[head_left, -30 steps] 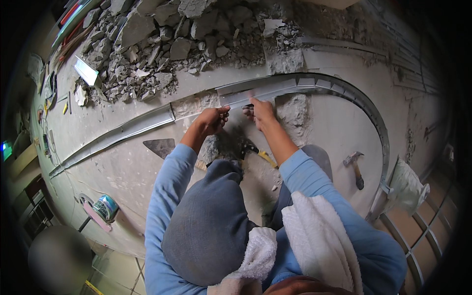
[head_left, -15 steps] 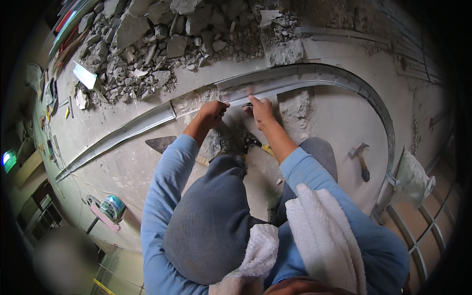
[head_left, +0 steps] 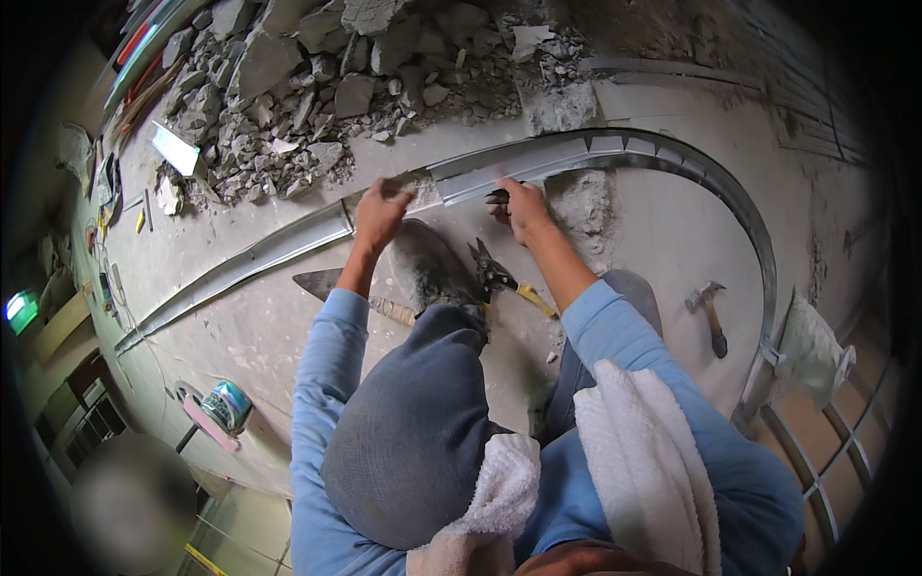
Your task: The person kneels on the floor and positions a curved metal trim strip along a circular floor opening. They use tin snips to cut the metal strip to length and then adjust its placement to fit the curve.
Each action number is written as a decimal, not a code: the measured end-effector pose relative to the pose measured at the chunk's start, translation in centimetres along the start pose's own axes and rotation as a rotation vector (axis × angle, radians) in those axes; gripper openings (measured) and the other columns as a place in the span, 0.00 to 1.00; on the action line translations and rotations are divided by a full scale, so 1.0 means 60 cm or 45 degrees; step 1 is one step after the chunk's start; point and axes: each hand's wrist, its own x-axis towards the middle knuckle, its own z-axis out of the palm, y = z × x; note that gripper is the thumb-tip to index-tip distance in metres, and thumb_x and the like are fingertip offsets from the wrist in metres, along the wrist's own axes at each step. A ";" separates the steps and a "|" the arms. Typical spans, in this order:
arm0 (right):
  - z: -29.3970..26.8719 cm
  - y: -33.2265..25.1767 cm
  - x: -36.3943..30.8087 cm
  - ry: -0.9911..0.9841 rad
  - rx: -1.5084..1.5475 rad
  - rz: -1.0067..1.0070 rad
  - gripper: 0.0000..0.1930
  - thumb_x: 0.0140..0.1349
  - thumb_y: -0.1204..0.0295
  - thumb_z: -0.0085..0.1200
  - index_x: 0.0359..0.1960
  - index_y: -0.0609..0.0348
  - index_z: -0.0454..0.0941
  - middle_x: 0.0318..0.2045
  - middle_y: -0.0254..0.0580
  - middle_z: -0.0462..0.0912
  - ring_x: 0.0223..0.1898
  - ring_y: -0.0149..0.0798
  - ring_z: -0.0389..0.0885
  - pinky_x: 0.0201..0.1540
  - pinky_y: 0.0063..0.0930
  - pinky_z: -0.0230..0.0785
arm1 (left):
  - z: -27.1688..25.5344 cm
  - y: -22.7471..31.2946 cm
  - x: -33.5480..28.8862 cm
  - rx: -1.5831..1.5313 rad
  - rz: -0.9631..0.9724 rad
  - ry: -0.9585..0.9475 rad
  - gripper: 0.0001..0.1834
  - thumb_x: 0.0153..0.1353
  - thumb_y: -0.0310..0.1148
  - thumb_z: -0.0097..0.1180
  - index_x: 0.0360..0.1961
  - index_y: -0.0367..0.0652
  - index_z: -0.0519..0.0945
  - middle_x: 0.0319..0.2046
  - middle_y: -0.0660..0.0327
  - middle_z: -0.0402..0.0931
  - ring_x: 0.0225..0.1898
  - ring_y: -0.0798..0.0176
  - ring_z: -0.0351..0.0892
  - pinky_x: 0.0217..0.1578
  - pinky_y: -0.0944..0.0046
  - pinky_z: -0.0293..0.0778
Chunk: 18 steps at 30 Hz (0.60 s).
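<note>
A curved metal track lies on the floor ahead of me, its bend at the right cut into flanged segments. My right hand is at its straight part, fingers closed around something small and dark that I cannot make out. My left hand is by the end of a second, straighter metal track. Its thumb and fingers are apart, and nothing shows between them. Between the two track ends is a rough, chipped strip. Tin snips with yellow handles rest on the floor below my right hand.
Broken concrete rubble is heaped at the far side. A trowel lies by my left forearm, a hammer to the right. At the lower left stands a tub; a whitish bag is at the right, near metal framing.
My left hand has moved left, away from the curved track's end, and its fingers have loosened. My right hand has shifted slightly right. The tin snips show more fully.
</note>
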 end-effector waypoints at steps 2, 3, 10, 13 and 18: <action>0.002 -0.006 -0.001 -0.004 -0.001 0.007 0.12 0.67 0.62 0.57 0.43 0.57 0.77 0.29 0.43 0.85 0.23 0.36 0.82 0.25 0.29 0.72 | 0.014 0.010 -0.012 0.599 0.689 0.051 0.46 0.51 0.58 0.73 0.62 0.35 0.73 0.51 0.44 0.79 0.52 0.45 0.80 0.55 0.46 0.75; 0.002 -0.010 -0.001 -0.019 0.001 -0.001 0.12 0.66 0.62 0.57 0.43 0.57 0.77 0.29 0.43 0.85 0.23 0.36 0.82 0.25 0.29 0.72 | 0.022 0.017 -0.018 0.655 0.606 -0.085 0.57 0.45 0.58 0.77 0.69 0.34 0.66 0.62 0.43 0.72 0.66 0.39 0.69 0.67 0.50 0.66; 0.003 -0.019 0.002 -0.018 -0.019 -0.002 0.12 0.66 0.62 0.57 0.42 0.58 0.76 0.30 0.45 0.85 0.24 0.37 0.81 0.26 0.30 0.73 | 0.047 0.064 -0.006 0.768 0.502 -0.183 0.50 0.42 0.59 0.78 0.61 0.37 0.77 0.54 0.45 0.79 0.58 0.41 0.77 0.58 0.48 0.73; 0.000 -0.014 0.003 -0.024 -0.040 0.004 0.12 0.66 0.63 0.56 0.42 0.59 0.76 0.30 0.46 0.84 0.23 0.37 0.81 0.26 0.29 0.73 | 0.033 0.068 0.008 0.816 0.639 -0.179 0.41 0.44 0.56 0.77 0.53 0.37 0.83 0.50 0.46 0.82 0.54 0.41 0.79 0.55 0.48 0.75; -0.001 -0.005 0.002 -0.036 -0.044 0.019 0.12 0.66 0.64 0.56 0.42 0.60 0.77 0.30 0.45 0.84 0.23 0.37 0.81 0.25 0.28 0.73 | 0.023 0.079 0.021 0.910 0.625 -0.323 0.35 0.47 0.53 0.76 0.50 0.38 0.84 0.50 0.50 0.83 0.53 0.42 0.80 0.53 0.46 0.73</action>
